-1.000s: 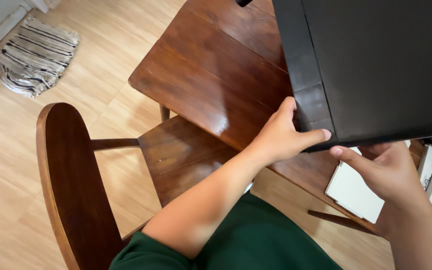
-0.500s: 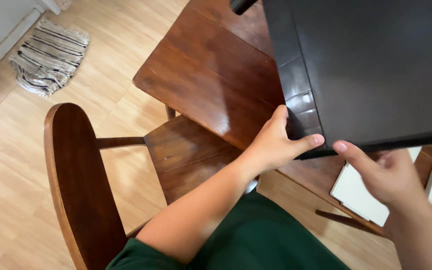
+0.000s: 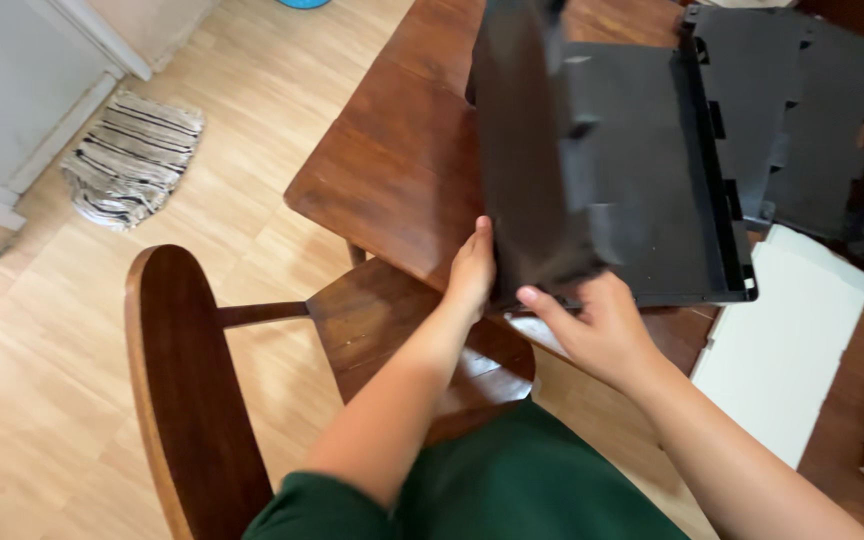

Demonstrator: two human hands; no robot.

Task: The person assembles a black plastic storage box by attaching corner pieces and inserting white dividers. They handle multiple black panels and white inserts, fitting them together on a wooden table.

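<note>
Black panel (image 3: 532, 150) upright btwn both hands, left hand (image 3: 472, 268) & right hand (image 3: 600, 330) fingers gripping its lower edge

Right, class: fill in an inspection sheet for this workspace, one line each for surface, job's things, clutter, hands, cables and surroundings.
Surface: dark wooden table, glossy.
Job's things: black panel tilted up on edge over a flat black tray.
Clutter: more black panels behind; white sheet at the table's near edge.
Hands: left hand grips the black panel's lower edge; right hand holds it from below.
Cables: nothing seen.
Surroundings: wooden chair, striped rug on a light wood floor.
</note>
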